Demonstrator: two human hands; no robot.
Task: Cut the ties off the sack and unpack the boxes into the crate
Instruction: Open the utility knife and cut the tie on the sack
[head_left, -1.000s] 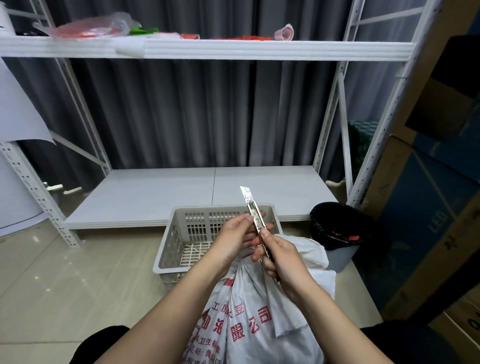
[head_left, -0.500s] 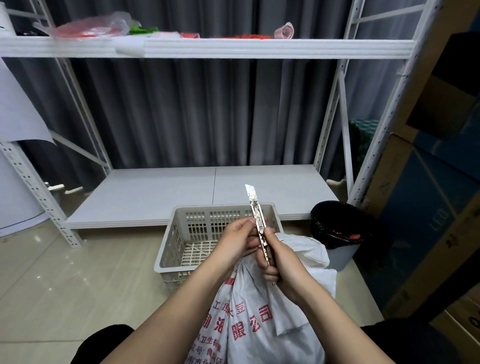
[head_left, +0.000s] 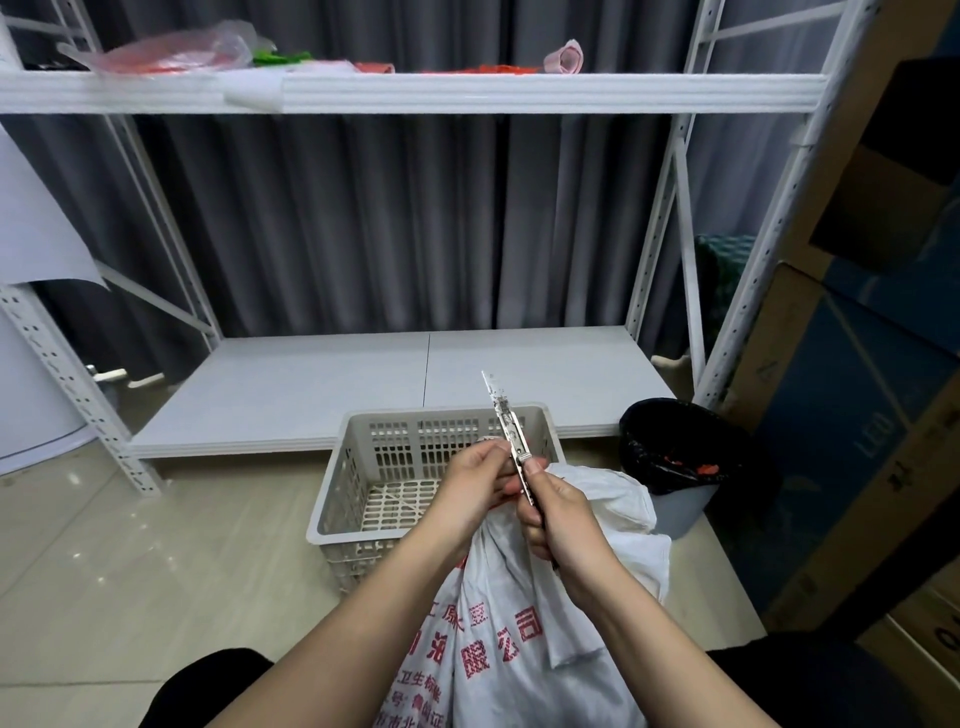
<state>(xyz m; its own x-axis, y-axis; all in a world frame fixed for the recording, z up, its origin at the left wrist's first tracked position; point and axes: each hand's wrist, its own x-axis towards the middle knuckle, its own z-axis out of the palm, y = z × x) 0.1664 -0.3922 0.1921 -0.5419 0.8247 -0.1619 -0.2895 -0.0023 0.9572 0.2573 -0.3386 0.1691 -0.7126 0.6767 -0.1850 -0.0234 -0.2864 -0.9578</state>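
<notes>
The right hand (head_left: 558, 512) is wrapped round the handle of a utility knife (head_left: 506, 434) whose blade points toward 12 o'clock, while the left hand (head_left: 475, 486) pinches the knife's body just beside it. The white sack (head_left: 519, 639) stands directly below both hands, its neck at 6 o'clock from the empty crate (head_left: 431, 467). With fingertips so near the exposed blade, a slip could nick the left hand or slash the sack and the boxes inside.

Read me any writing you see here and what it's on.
"LED": blue carton at right, printed sideways.
"公司": sack, in red.
"卫生标准": sack, lower rows, partly legible; the other red characters are creased or cut off.
Black marks on the brown carton edge: unreadable.
</notes>
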